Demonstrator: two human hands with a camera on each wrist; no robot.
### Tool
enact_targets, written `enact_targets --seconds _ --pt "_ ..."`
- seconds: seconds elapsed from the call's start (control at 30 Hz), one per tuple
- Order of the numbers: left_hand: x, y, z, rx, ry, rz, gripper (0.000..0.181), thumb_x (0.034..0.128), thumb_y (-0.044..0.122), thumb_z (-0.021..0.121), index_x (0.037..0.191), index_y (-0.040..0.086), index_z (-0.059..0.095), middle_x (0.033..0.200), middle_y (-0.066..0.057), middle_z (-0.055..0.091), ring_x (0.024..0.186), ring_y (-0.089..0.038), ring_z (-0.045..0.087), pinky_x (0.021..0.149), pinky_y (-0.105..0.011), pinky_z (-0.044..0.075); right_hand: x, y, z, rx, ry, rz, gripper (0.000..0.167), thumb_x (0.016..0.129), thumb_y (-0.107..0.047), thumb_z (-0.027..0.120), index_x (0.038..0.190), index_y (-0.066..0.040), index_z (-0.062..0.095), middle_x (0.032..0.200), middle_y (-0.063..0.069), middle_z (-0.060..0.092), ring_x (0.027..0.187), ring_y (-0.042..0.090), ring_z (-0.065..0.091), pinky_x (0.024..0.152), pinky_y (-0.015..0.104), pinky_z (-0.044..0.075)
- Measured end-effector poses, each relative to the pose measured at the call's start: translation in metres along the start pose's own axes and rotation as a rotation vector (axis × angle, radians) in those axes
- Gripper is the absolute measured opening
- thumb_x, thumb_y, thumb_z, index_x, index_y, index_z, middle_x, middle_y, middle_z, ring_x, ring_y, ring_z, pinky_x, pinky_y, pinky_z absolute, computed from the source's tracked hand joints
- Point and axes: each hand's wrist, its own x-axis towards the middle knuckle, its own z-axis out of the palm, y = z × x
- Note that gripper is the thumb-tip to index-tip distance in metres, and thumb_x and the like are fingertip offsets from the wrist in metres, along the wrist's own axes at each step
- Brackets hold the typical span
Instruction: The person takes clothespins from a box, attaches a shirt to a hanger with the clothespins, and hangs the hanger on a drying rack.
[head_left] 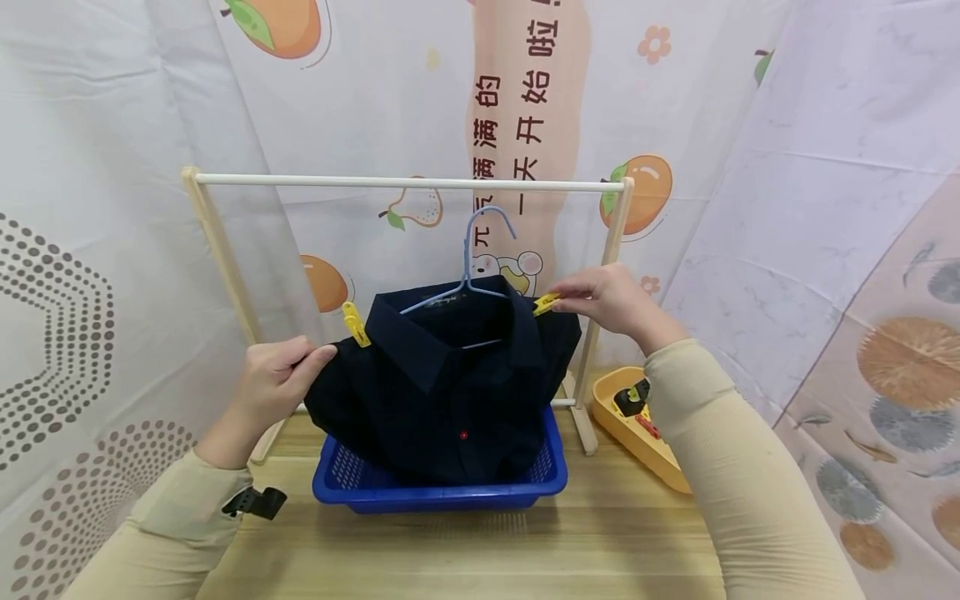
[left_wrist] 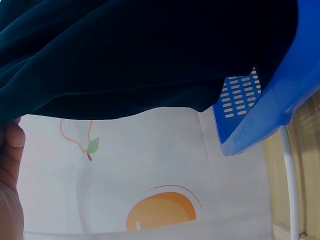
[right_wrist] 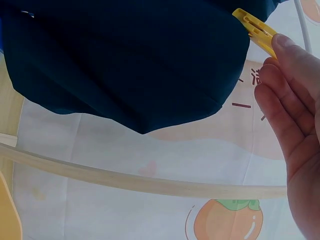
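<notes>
A dark navy collared shirt (head_left: pixel 420 417) is on a light blue hanger (head_left: pixel 468 250), its lower part inside a blue basket (head_left: pixel 442 500). My left hand (head_left: pixel 277 379) pinches the shirt's shoulder at the left with thumb and fingers. Close by, a yellow clothespin (head_left: pixel 356 325) is clipped on the cloth beside the collar. With thumb and fingers my right hand (head_left: pixel 618 302) pinches a second yellow clothespin (right_wrist: pixel 255 30) at the other shoulder. Its tip meets the cloth in the right wrist view; whether it bites the hanger underneath is hidden.
Behind the shirt stands a rack with wooden legs (head_left: pixel 221 250) and a white top bar (head_left: pixel 405 181). To the right on the wooden table (head_left: pixel 420 558) sits a yellow-orange tray (head_left: pixel 611 417) holding small items, partly hidden by my right sleeve. Printed curtains (head_left: pixel 375 100) hang behind.
</notes>
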Motion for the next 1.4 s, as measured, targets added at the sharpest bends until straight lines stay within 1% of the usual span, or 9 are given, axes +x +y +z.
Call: enact_targets --seconds 0.37,0.53,0.67,0.77,0.87,0.97,1.1,1.33,1.4 --pt "0.000 -0.002 -0.001 0.004 -0.006 0.004 0.051 0.1051 0.044 0.056 0.061 0.019 0.046 0.056 0.014 0.028 0.044 0.000 0.024 0.044 -0.014 0.018 -0.001 -0.003 -0.002 0.027 -0.013 0.066 0.017 0.086 -0.010 0.083 0.103 -0.006 0.081 0.093 0.003 0.077 0.081 0.016 0.074 0.066 0.032 0.057" --pt "0.001 -0.002 -0.001 0.012 0.000 0.011 0.052 0.1051 0.044 0.056 0.061 0.019 0.045 0.056 0.014 0.028 0.044 0.000 0.023 0.044 -0.015 0.018 0.000 -0.002 -0.001 0.043 -0.024 0.117 0.021 0.087 -0.011 0.083 0.106 -0.004 0.079 0.092 0.005 0.077 0.080 0.018 0.074 0.068 0.028 0.057" --pt "0.000 -0.004 0.000 0.025 -0.006 0.009 0.051 0.1052 0.045 0.055 0.062 0.019 0.047 0.056 0.014 0.028 0.044 0.000 0.024 0.044 -0.015 0.019 -0.001 -0.002 -0.002 0.052 -0.039 0.147 0.024 0.089 -0.012 0.081 0.110 -0.001 0.077 0.092 0.007 0.076 0.080 0.019 0.074 0.071 0.033 0.058" --pt "-0.001 -0.006 0.000 0.041 -0.019 0.009 0.050 0.1055 0.045 0.054 0.063 0.019 0.049 0.057 0.015 0.029 0.045 0.000 0.025 0.043 -0.016 0.020 -0.001 -0.002 -0.002 0.048 -0.046 0.147 0.026 0.090 -0.012 0.080 0.112 0.001 0.076 0.092 0.008 0.076 0.081 0.020 0.073 0.073 0.042 0.059" --pt "-0.002 -0.008 0.000 0.072 -0.034 0.013 0.050 0.1059 0.046 0.053 0.064 0.019 0.051 0.058 0.015 0.030 0.045 0.000 0.025 0.043 -0.018 0.021 -0.001 -0.001 -0.001 0.048 -0.053 0.143 0.027 0.090 -0.012 0.080 0.114 0.001 0.075 0.093 0.008 0.076 0.081 0.020 0.073 0.074 0.045 0.059" --pt "-0.002 -0.010 0.000 0.105 -0.046 0.016 0.050 0.1060 0.046 0.053 0.064 0.019 0.050 0.059 0.015 0.029 0.046 0.000 0.025 0.042 -0.019 0.021 -0.001 -0.001 -0.001 0.049 -0.058 0.145 0.028 0.090 -0.013 0.080 0.115 0.000 0.075 0.093 0.007 0.076 0.082 0.019 0.072 0.074 0.045 0.058" --pt "-0.002 -0.013 -0.001 0.119 -0.063 0.022 0.051 0.1057 0.047 0.053 0.063 0.020 0.045 0.059 0.015 0.027 0.047 0.000 0.023 0.042 -0.020 0.019 -0.002 -0.002 -0.002 0.050 -0.063 0.147 0.027 0.091 -0.013 0.079 0.115 -0.001 0.075 0.094 0.006 0.075 0.082 0.019 0.072 0.074 0.044 0.058" --pt "-0.001 -0.014 -0.003 0.105 -0.130 0.015 0.052 0.1057 0.049 0.052 0.064 0.020 0.039 0.062 0.015 0.024 0.050 0.000 0.020 0.046 -0.019 0.018 -0.003 -0.004 -0.003 0.044 -0.065 0.145 0.027 0.092 -0.014 0.079 0.115 -0.001 0.075 0.092 0.005 0.075 0.080 0.018 0.071 0.072 0.041 0.058" --pt "-0.001 -0.013 -0.004 0.101 -0.151 0.024 0.053 0.1058 0.049 0.051 0.064 0.019 0.038 0.062 0.015 0.022 0.051 0.000 0.018 0.046 -0.019 0.017 -0.003 -0.004 -0.003 0.043 -0.064 0.144 0.026 0.092 -0.014 0.079 0.114 -0.001 0.075 0.092 0.006 0.075 0.079 0.018 0.071 0.072 0.040 0.058"
